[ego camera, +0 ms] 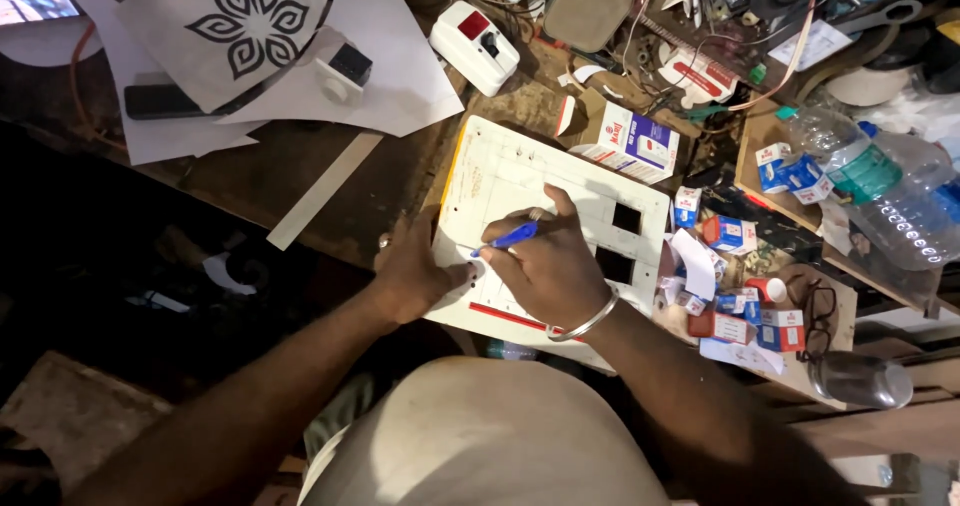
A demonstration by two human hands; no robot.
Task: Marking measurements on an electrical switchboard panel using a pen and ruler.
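A white rectangular board [520, 181] with two square cut-outs and a yellow edge lies on the cluttered workbench. My right hand [550, 261], with a metal bangle on the wrist, grips a blue pen [512, 236] whose tip touches the board near its lower left. My left hand [410, 271] rests on the board's left edge, its fingers pressing a small round part [476, 267] right by the pen tip.
Sheets of paper with a black flower stencil [250, 21] lie at the upper left. A white switch box [474, 46] and a small carton [628, 142] sit behind the board. Small boxes [735, 286], spectacles [820, 311] and plastic bottles [880, 191] crowd the right.
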